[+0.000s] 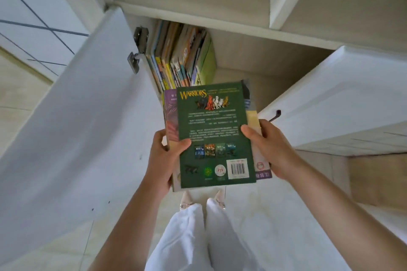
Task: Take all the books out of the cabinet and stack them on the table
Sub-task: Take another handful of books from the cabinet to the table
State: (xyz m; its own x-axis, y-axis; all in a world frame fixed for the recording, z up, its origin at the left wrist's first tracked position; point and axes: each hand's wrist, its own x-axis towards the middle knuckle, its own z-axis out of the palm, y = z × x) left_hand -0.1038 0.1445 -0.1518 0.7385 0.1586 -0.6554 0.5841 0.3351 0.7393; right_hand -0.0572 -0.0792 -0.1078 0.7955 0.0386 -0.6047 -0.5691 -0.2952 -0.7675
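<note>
Head view: both hands (217,156) clasped around book stack (214,130).

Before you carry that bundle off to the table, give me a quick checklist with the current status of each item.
1. Left hand grips the stack of books: ok, thumb on the green cover, fingers underneath.
2. Right hand grips the opposite edge: ok.
3. Stack squared up: not ok, the lower books stick out past the green one on both sides.
4. Stack clear of the cabinet: ok, it is held out in front of the opening.
5. Doors out of the way: ok, left door and right door are both swung open.
6. Cabinet emptied: not ok, a row of books stands on the shelf.
7. Table free for stacking: cannot tell, not in view.
</note>
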